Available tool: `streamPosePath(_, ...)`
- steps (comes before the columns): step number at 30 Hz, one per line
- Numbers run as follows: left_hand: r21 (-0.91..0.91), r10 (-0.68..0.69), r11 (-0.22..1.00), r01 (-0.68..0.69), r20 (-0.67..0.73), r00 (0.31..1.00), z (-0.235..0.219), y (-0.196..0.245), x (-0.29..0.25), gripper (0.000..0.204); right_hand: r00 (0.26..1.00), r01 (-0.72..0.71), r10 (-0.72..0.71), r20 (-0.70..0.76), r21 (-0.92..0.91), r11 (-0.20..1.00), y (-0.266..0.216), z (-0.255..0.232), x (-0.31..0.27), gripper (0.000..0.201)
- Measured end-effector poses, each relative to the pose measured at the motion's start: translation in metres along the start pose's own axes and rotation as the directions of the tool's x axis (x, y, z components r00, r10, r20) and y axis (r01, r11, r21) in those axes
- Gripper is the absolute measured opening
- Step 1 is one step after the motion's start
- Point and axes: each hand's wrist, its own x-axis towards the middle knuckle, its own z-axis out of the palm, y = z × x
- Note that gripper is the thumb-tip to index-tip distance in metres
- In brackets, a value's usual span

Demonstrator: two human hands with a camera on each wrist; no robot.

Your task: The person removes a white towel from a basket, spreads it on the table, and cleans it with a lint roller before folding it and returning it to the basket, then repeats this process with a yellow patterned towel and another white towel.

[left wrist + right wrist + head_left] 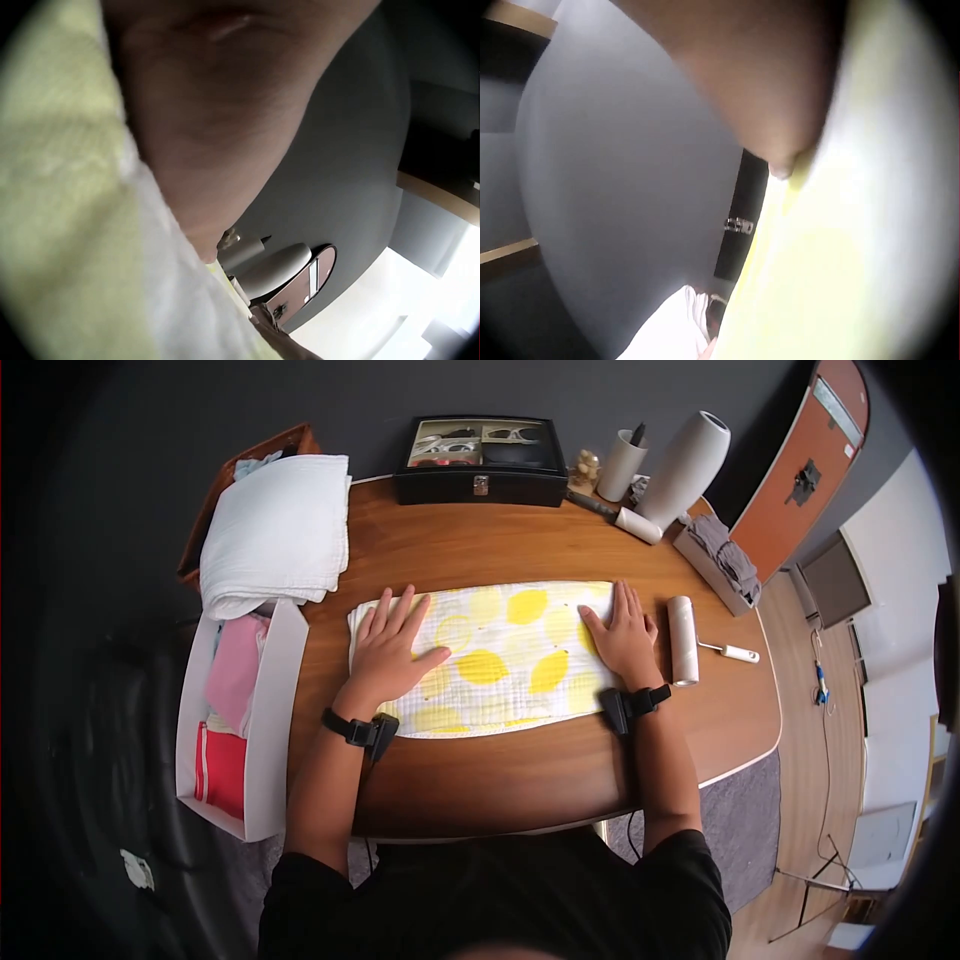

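Note:
A white cloth with yellow lemon shapes (500, 660) lies folded in a wide rectangle on the wooden table (540, 770). Spread fingers of my left hand (390, 655) rest on its left part, thumb pointing inward. On its right end lies my right hand (628, 640), fingers pointing away from me and thumb out to the left. In the left wrist view the left hand (217, 127) presses against the cloth (75, 195). The right wrist view has the right hand (765, 82) over the bright cloth (817, 262). Neither hand grips anything.
A lint roller (682, 640) lies right of the cloth. Left stand a white box (275, 730) of clothes and a stack of white cloth (275, 530) on a brown basket. At the back are a black glasses case (480, 485), a second lint roller (635, 525) and a white vase (685, 465).

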Motion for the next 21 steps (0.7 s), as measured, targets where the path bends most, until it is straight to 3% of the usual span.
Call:
streamPosePath(2,0.001,0.02,1.0,-0.02,-0.019,1.0,0.001,-0.002,-0.001,0.091,0.998,-0.037,0.043,-0.055,0.102,0.994,0.011,0.008,0.0,0.098)
streamPosePath(5,-0.026,0.04,0.999,-0.041,-0.039,0.998,0.001,-0.002,-0.003,0.088,0.989,-0.148,0.147,0.022,0.147,0.978,-0.013,-0.018,-0.006,0.095)
streamPosePath(7,-0.026,0.055,0.998,-0.057,-0.067,0.996,0.0,-0.004,-0.007,0.085,0.99,0.035,-0.028,-0.137,0.049,0.998,-0.015,-0.017,-0.011,0.086)
streamPosePath(9,-0.005,0.07,0.997,-0.071,-0.116,0.991,-0.003,-0.002,-0.012,0.082,0.923,0.263,-0.295,-0.247,-0.156,0.952,-0.022,-0.025,-0.015,0.081)
streamPosePath(13,0.042,0.073,0.997,-0.068,-0.129,0.989,-0.004,0.004,-0.025,0.077,0.981,0.195,-0.195,0.012,-0.097,0.976,-0.031,-0.003,-0.022,0.08)
streamPosePath(18,-0.036,0.021,0.999,-0.023,-0.067,0.998,0.0,0.001,-0.027,0.075,0.996,0.065,-0.059,0.061,-0.103,0.992,-0.017,0.006,0.001,0.089)
streamPosePath(21,-0.041,0.011,0.999,-0.014,-0.071,0.997,-0.001,0.002,-0.027,0.075,0.995,0.08,-0.078,0.065,-0.028,0.996,-0.008,-0.002,0.002,0.083)
